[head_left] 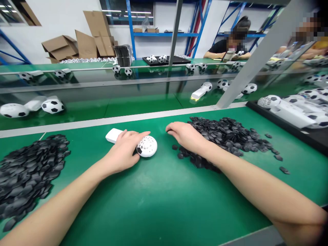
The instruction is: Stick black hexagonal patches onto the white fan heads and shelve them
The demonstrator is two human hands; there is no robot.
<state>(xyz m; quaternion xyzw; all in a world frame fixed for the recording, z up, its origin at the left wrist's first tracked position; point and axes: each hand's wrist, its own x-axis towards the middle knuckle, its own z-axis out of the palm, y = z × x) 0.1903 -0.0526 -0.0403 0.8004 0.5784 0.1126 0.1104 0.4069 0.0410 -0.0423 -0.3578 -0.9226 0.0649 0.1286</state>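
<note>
White football-patterned device [148, 147] on a green desk [153, 205], the landmark for this view. It lies on its side, ball-shaped head to the right and white handle to the left. The left hand [126, 148] rests over its middle, fingers curled around and holding it where head and handle meet. The right hand [186, 136] is to the right of the device, apart from it; its fingers are narrow, drawn together—a dark edge shows at the tips, but whether they grip a black piece cannot be told. Right of the device, beneath and beyond the right wrist, spreads a heap of black pieces [225, 133]; a second heap [30, 171] lies to its left. Farther right of the device—past the first heap—stands a black tray [314, 138] of similar devices [294, 106].
</note>
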